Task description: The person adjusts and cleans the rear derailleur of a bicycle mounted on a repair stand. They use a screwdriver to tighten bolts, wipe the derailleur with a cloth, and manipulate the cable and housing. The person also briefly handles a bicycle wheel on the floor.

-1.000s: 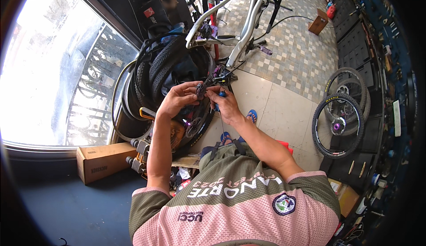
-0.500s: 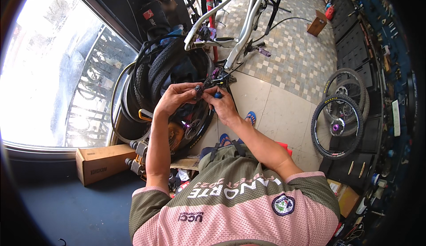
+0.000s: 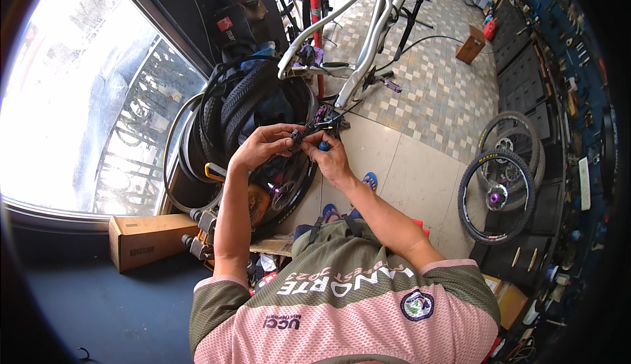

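Small dark part (image 3: 296, 136) is held up near the middle of the view, in a bicycle workshop. The background is formed by a tiled floor (image 3: 430, 101), patterned in small squares of grey, tan and cream, with larger pale tiles laid nearer the person. At the left, a bright window (image 3: 72, 101) is set in a dark surround. Beyond the hands, a pale silver bicycle frame (image 3: 355, 81) is seen, its lower end placed near the part; whether the two are joined cannot be told. To the left of the frame, black tyres (image 3: 246, 91) are heaped beside the window. At the right, two wheels (image 3: 497, 200) are stood overlapping beside dark drawers (image 3: 516, 55), the nearer one being fitted with a purple hub. At the lower left, a long brown carton (image 3: 152, 239) is laid below the window. Blue sandals (image 3: 330, 211) are worn on the person's feet. The left hand (image 3: 266, 146) is closed narrowly, the part being pinched between its thumb and fingers. The right hand (image 3: 330, 160) is curled, and a blue-handled tool (image 3: 323, 146) is gripped in it, just right of the part; contact between tool and part cannot be confirmed.
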